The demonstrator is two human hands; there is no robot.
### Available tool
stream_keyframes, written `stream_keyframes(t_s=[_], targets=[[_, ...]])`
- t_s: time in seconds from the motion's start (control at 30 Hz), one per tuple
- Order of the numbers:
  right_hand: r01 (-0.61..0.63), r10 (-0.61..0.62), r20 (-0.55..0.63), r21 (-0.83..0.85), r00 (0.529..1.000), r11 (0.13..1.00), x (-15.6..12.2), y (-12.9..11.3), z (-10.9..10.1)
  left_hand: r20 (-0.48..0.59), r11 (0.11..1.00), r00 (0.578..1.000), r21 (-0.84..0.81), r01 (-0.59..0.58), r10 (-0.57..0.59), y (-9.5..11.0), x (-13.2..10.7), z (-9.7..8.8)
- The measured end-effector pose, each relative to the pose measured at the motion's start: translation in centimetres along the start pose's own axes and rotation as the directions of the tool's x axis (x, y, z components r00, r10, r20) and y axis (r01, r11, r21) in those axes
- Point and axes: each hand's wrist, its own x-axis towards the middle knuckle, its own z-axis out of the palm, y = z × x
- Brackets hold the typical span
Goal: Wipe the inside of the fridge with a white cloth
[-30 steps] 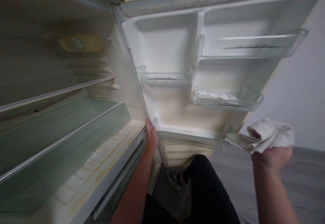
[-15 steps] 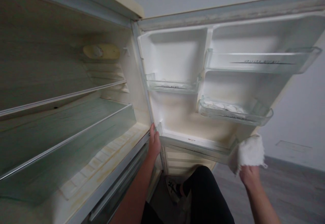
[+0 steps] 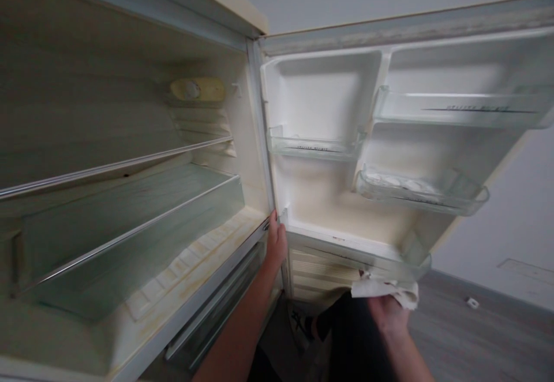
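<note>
In the head view, my left hand is at the hinge side, fingers wrapped round the lower inner edge of the open refrigerator door. A white cloth is in my right hand, palm turned up beneath it. The cloth lies just under the clear bottom door shelf; whether it touches the shelf is hard to tell. Some blur softens the right hand.
Left is the refrigerator interior with a glass shelf, a clear drawer and a yellowish lamp cover. Door bins jut out to the right. A small white object lies on the floor. My knee is below the door.
My right hand has moved left with the cloth, from the door's outer lower corner to below the bottom shelf. My left hand stays at the hinge side. The view has shifted slightly left.
</note>
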Motion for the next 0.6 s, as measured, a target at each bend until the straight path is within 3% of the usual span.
stream_keyframes(t_s=[0.03, 0.1, 0.17, 0.27, 0.43, 0.53, 0.6], targets=[[-0.076, 0.070, 0.039, 0.205, 0.997, 0.976, 0.0, -0.4, 0.9, 0.002, 1.000, 1.000, 0.006, 0.001, -0.001, 0.1, -0.1, 0.0], [-0.236, 0.175, 0.165, 0.512, 0.971, 0.826, -0.4, -0.8, 2.8, 0.008, 1.000, 1.000, 0.011, 0.006, -0.006, 0.4, -0.2, 0.1], [-0.332, 0.204, 0.274, 0.595, 0.940, 0.732, -1.0, -1.1, 4.9, 0.011, 1.000, 1.000, 0.012, 0.004, -0.004, 0.5, -0.4, 0.2], [-0.414, 0.169, 0.446, 0.537, 0.879, 0.735, -1.3, -2.4, 8.6, 0.003, 1.000, 1.000, 0.010, -0.016, 0.016, 0.7, -0.5, 0.3], [-0.495, 0.157, 0.686, 0.329, 0.711, 0.804, -0.7, -6.1, 14.3, 0.002, 1.000, 1.000, 0.015, -0.023, 0.023, 1.1, -0.7, 0.2], [-0.510, 0.181, 0.723, 0.265, 0.666, 0.819, -0.9, -6.3, 15.5, 0.017, 0.999, 1.000, 0.033, -0.005, 0.005, 1.2, -0.6, -0.2], [-0.519, 0.154, 0.735, 0.298, 0.660, 0.801, -1.1, -5.1, 14.5, 0.033, 0.999, 0.999, 0.033, -0.007, 0.006, 1.1, -0.5, -0.5]])
